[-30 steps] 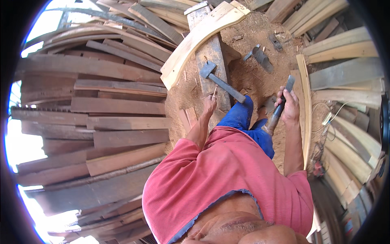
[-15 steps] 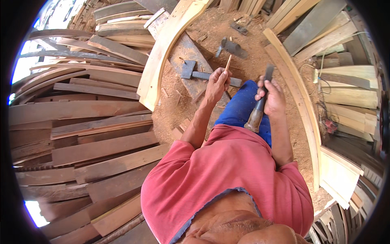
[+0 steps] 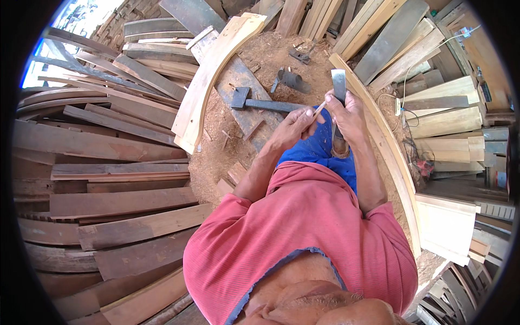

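Over my blue-clad lap, my left hand (image 3: 295,128) is closed, pinching a slim pointed wooden peg (image 3: 320,109). My right hand (image 3: 350,118) is wrapped round a chisel (image 3: 338,81), whose broad metal blade points away from me and whose wooden handle end shows below the palm. The fingertips of the right hand are close to the peg's far end; whether they touch it I cannot tell. Just beyond my left hand, a dark mallet (image 3: 240,97) lies with its handle reaching toward that hand, its head resting on a worn plank (image 3: 230,77).
A curved, pale wooden board (image 3: 212,86) lies across the plank. Farther off on the sawdust are a dark tool (image 3: 292,80) and a smaller block-like tool (image 3: 299,55). A long curved board (image 3: 391,135) stands to my right. Stacked planks (image 3: 116,203) crowd the left.
Both hands have come together; the peg has swung rightward toward the right hand. The chisel has turned more upright, its blade now rising clear above my right hand. The view has shifted slightly.
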{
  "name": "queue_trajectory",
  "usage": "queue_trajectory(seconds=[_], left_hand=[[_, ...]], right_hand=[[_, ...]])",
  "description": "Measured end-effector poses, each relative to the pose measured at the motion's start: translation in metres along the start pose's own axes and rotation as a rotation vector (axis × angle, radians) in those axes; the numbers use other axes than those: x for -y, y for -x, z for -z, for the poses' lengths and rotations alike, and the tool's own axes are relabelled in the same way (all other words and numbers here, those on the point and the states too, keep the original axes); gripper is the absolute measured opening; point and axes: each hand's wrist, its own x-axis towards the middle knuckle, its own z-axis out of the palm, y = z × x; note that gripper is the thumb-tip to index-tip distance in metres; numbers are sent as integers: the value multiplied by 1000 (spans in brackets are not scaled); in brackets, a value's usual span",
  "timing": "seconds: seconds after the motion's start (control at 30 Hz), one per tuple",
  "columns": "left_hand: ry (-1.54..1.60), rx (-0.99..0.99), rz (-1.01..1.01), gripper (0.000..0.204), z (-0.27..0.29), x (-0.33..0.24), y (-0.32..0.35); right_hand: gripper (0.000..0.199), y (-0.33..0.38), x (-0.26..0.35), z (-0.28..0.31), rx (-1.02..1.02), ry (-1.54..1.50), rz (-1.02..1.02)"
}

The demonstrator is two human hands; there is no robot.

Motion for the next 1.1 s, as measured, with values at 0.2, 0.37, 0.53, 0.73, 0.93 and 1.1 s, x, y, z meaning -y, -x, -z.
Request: queue_trajectory(seconds=[0.2,0.37,0.53,0.73,0.93,1.1], left_hand=[[192,-25,-25,39,-23,-4,-13],[370,-143,-7,36,-37,-15,-25],[-56,-211,-170,31,-33,-17,-18],[-504,-190,-361,32,-35,-19,-3],[-579,-112,-390,33,-40,-14,8],[-564,4,-295,38,-44,9,53]], right_hand=[[22,27,11,8,-73,-623,-6],[17,66,21,-8,212,-1004,-193],[17,100,29,-22,345,-1000,-345],[16,111,27,-15,301,-974,-311],[15,114,38,-7,205,-980,-246],[18,124,65,39,213,-1088,76]])
